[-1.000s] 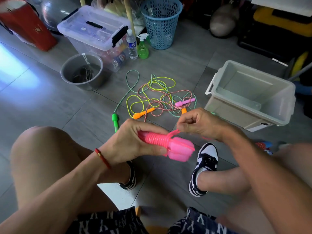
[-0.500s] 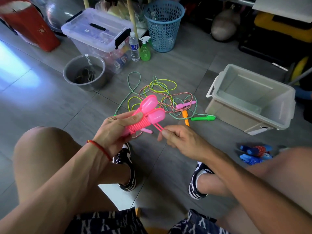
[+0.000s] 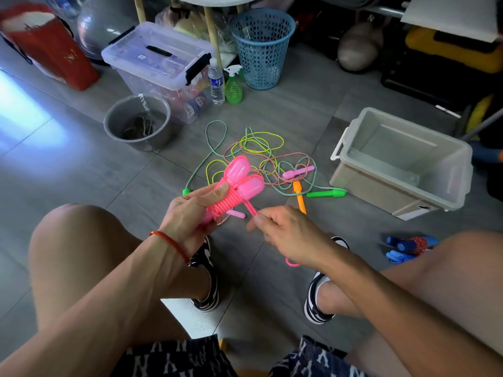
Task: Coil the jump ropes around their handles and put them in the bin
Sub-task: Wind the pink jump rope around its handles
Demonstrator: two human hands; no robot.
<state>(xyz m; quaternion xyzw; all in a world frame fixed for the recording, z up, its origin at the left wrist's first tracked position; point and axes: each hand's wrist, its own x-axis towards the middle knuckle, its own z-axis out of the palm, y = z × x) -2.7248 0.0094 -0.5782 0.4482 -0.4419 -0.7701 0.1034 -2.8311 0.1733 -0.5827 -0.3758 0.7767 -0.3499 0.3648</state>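
Observation:
My left hand (image 3: 190, 210) grips a pink jump rope (image 3: 239, 183) whose cord is coiled around its two handles, their round ends pointing up and away. My right hand (image 3: 283, 232) pinches the loose pink cord end just right of the coil, and a small loop hangs below that hand. On the floor beyond lies a tangle of ropes (image 3: 261, 156) with green (image 3: 326, 193), orange (image 3: 299, 197) and pale pink (image 3: 298, 172) handles. The grey open bin (image 3: 402, 183) stands to the right, with nothing visible inside.
A coiled blue-handled rope (image 3: 408, 248) lies by my right knee. At the back stand a grey bucket (image 3: 138, 122), a clear lidded box (image 3: 160, 66), a water bottle (image 3: 216, 83), a green spray bottle (image 3: 233, 87) and a blue basket (image 3: 262, 47). My knees and shoes frame the floor.
My left hand has turned the coiled pink rope from lying sideways to pointing up and away. My right hand moved from above the coil to its lower right, still holding the cord end.

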